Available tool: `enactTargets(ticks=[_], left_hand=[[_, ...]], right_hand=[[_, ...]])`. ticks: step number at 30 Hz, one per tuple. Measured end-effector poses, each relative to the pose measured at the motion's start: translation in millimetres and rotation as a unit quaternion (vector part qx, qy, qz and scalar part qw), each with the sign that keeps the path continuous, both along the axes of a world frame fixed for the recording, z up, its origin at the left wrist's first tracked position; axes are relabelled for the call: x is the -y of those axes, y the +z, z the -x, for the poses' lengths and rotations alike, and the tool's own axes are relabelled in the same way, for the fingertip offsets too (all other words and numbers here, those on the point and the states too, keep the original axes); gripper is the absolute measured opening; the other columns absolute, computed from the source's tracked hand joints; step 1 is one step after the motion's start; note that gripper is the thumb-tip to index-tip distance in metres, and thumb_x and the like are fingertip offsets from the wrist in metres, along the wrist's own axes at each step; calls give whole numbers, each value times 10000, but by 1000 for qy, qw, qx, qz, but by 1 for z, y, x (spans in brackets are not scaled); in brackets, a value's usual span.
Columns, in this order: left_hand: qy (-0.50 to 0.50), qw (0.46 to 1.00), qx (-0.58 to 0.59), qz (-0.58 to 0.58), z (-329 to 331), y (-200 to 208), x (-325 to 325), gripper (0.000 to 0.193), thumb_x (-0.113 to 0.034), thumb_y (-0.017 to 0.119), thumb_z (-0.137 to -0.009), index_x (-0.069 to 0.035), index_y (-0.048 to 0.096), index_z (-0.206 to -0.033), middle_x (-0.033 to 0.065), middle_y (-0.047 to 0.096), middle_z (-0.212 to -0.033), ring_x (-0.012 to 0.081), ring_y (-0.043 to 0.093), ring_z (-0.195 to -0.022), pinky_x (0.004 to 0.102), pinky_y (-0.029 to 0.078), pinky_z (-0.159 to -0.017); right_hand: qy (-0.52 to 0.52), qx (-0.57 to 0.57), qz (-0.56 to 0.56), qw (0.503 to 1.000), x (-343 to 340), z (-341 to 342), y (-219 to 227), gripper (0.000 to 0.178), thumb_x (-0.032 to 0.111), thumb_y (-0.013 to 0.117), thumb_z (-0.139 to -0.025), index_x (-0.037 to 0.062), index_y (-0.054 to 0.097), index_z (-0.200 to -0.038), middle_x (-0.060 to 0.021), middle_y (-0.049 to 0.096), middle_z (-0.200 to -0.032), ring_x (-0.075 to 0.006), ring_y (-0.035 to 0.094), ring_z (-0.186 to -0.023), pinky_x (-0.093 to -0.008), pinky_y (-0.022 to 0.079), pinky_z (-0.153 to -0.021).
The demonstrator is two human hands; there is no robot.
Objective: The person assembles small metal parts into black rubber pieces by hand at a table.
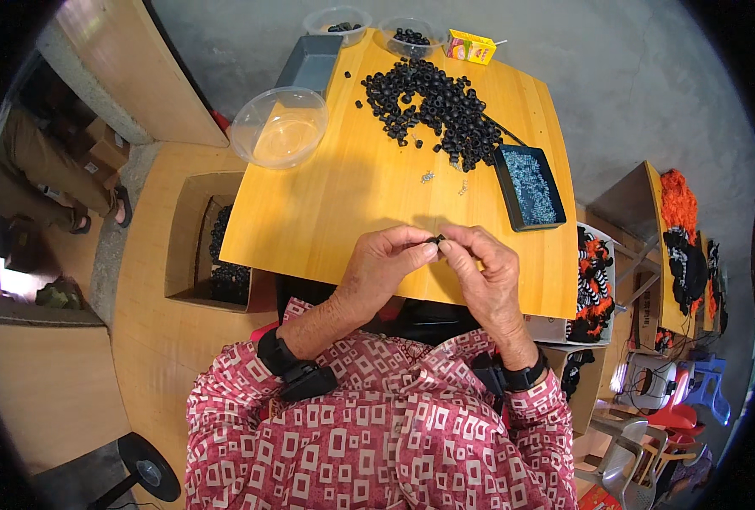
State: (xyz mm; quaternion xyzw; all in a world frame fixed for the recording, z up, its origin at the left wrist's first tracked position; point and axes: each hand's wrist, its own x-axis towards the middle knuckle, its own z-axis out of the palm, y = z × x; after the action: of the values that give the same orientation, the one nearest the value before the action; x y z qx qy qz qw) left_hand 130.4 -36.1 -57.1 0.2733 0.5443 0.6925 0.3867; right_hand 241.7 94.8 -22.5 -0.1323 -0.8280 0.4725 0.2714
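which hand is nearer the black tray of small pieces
Right. The right hand is below and slightly left of the black tray in the picture; the left hand is farther left.

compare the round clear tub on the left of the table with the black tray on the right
The tub is round, while the tray is rectangular. The tub is see-through; the tray is solid black. The table shows through the tub's bottom, whereas many small pale pieces cover the tray's. Both are open-topped.
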Motion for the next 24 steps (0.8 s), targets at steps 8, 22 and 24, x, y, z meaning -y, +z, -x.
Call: enactTargets(ticks=[8, 22, 24], left_hand=[[-25, 986, 166, 15, -4, 2, 2, 204, -188, 642, -925, -44, 681, -1063, 8, 675, -981, 73, 615, -911, 218, 502, -824], [-82, 991, 87, 58, 0, 17, 4, 269, -224, 649, -904, 18, 690, -1014, -33, 601, -839, 46, 502, -778, 216, 427, -694], [-130, 988, 18, 86, 5, 16, 6, 248, -216, 649, -901, 23, 690, -952, -48, 573, -783, 37, 479, -730, 212, 403, -636]], right_hand=[[43, -7, -352, 935, -11, 1, 15, 270, 167, 747, -770, 11, 625, -953, -112, 589, -777, -290, 600, -720, -365, 498, -640], [168, 34, -447, 878, -28, 0, 32, 231, 212, 735, -727, 72, 551, -737, -66, 510, -716, -250, 558, -683, -356, 488, -621], [174, 34, -448, 876, -26, -1, 30, 219, 203, 734, -721, 73, 559, -735, -61, 509, -708, -247, 560, -680, -355, 488, -615]])
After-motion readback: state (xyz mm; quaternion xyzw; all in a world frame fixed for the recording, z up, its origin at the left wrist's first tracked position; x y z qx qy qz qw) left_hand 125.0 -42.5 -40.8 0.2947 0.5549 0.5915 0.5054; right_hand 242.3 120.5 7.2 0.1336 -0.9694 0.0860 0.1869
